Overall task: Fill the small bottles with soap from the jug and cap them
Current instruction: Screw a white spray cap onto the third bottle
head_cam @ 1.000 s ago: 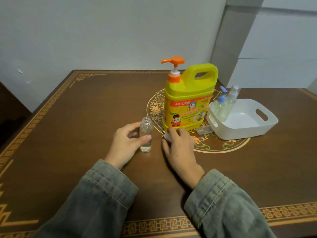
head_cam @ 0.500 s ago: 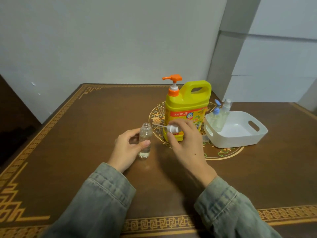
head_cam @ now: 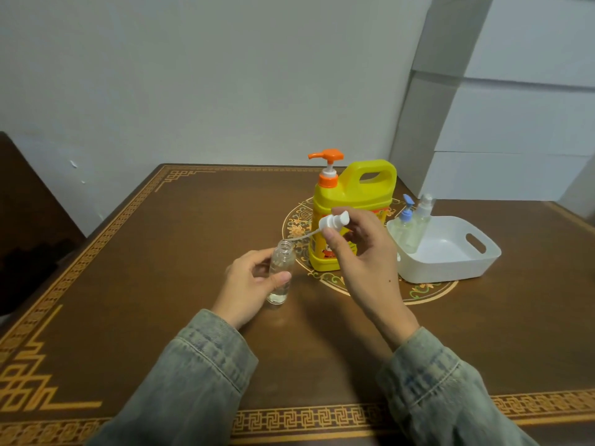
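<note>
Your clear small bottle (head_cam: 280,274) stands uncapped beside the yellow soap jug (head_cam: 351,217), its white pump cap (head_cam: 333,221) raised above, dip tube angled toward the neck.

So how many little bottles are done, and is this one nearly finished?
Two capped small bottles already stand in the white tub, so those look done. Now the left hand holds an open clear bottle with some liquid at the bottom, and the right hand brings its white pump cap, tube reaching the mouth. Left: push the tube in and screw the cap on.
</note>
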Motion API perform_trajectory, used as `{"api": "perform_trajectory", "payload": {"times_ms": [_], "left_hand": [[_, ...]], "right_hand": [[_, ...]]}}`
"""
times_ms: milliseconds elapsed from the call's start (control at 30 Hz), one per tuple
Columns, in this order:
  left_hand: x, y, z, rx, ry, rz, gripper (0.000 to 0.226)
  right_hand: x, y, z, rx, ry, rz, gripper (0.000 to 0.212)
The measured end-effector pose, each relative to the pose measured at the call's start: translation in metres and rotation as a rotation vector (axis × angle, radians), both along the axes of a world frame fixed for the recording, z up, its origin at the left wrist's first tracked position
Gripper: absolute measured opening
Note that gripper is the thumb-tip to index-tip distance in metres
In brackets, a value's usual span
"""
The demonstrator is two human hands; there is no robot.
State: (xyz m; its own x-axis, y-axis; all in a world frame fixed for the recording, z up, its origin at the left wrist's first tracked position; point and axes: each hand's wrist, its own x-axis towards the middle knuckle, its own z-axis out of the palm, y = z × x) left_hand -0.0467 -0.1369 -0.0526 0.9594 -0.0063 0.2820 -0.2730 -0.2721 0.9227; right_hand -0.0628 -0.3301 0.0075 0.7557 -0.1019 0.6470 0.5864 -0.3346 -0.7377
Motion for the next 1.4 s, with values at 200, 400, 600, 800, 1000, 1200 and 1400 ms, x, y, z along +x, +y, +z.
{"api": "perform_trajectory", "payload": {"times_ms": [200, 400, 600, 800, 1000, 1200, 1400], "left_hand": [[-0.001, 0.001, -0.005, 0.009, 0.017, 0.001, 0.044], [-0.003, -0.003, -0.006, 0.042, 0.05, -0.008, 0.045], [-0.006, -0.007, -0.005, 0.059, 0.048, -0.03, 0.047], [-0.007, -0.011, 0.0, 0.075, 0.022, -0.043, 0.051], [-0.01, -0.015, 0.009, 0.078, -0.015, -0.049, 0.045], [-0.014, -0.016, 0.015, 0.097, -0.024, -0.048, 0.04], [-0.013, -0.017, 0.013, 0.087, -0.025, -0.048, 0.039]], "right_hand": [[0.003, 0.003, 0.005, 0.224, 0.041, 0.053, 0.041], [0.002, 0.002, 0.015, 0.319, -0.041, 0.045, 0.033], [0.004, 0.005, 0.018, 0.322, -0.061, 0.051, 0.032], [0.005, 0.012, 0.007, 0.267, -0.019, 0.085, 0.031], [0.005, 0.016, -0.009, 0.121, 0.051, 0.145, 0.029], [0.003, 0.011, -0.014, -0.061, 0.099, 0.17, 0.029], [0.004, 0.007, -0.014, -0.166, 0.098, 0.179, 0.03]]}}
